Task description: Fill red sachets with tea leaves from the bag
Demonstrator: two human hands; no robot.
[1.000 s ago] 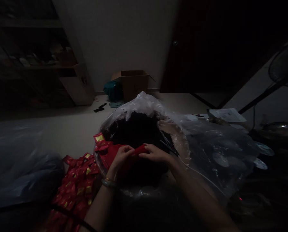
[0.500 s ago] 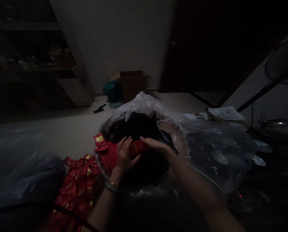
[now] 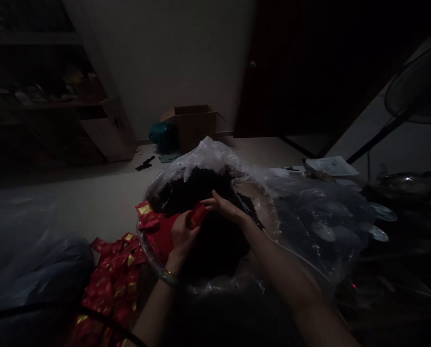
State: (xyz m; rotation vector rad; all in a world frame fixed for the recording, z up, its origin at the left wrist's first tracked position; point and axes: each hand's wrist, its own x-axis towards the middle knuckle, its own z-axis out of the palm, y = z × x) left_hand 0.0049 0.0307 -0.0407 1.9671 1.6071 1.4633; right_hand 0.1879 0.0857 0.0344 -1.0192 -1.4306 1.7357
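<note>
Left hand (image 3: 182, 238) grasps a red sachet (image 3: 196, 215) with gold print, held upright over a heap of dark loose leaf (image 3: 197, 190) inside a clear plastic bag (image 3: 208, 156). Right hand (image 3: 224, 207) is extended, its fingertips (image 3: 208, 202) at the sachet's upper end; whether pinching or only touching, cannot tell. Jade-like bangle (image 3: 168, 277) on left wrist. Further red sachets (image 3: 145, 214) lie on the bag's near-left rim; a pile of red-and-gold sachets (image 3: 110, 284) spreads at lower left on the pale surface (image 3: 92, 217). White cable (image 3: 298, 255) runs beneath right forearm. Cardboard box (image 3: 194, 126) upper middle, beside a teal cloth (image 3: 164, 137); papers (image 3: 331, 166) at right.
</note>
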